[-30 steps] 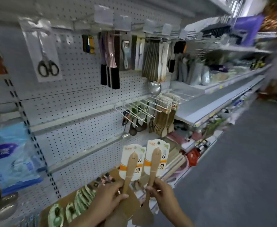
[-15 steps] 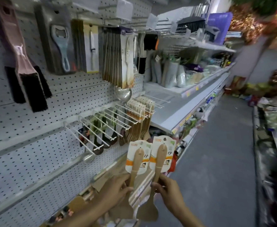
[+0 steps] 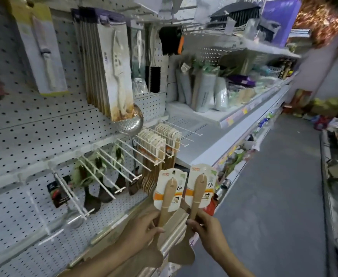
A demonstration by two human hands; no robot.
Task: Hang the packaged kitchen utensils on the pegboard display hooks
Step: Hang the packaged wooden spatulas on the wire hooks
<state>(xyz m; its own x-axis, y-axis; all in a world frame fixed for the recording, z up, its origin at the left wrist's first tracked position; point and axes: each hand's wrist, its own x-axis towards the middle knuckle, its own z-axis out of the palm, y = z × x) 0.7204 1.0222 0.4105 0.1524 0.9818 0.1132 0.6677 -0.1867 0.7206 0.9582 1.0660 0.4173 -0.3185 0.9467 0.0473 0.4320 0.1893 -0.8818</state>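
Store shelves fill the aisle. Left hand point(image 3: 144, 226) fingers pinch one wooden spatula point(image 3: 165, 198), right hand point(image 3: 208, 228) fingers pinch the other wooden spatula point(image 3: 197, 194), side by side. Just above them, white hooks point(image 3: 112, 166) stick out from the pegboard point(image 3: 34, 124).

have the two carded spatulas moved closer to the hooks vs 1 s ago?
Yes. The two carded spatulas, gripped by the left hand and right hand, now sit just below the hook of matching wooden utensils, which earlier stood well above them.

Grey aisle floor point(image 3: 274, 196) (shelf point(image 3: 234, 114) beside).
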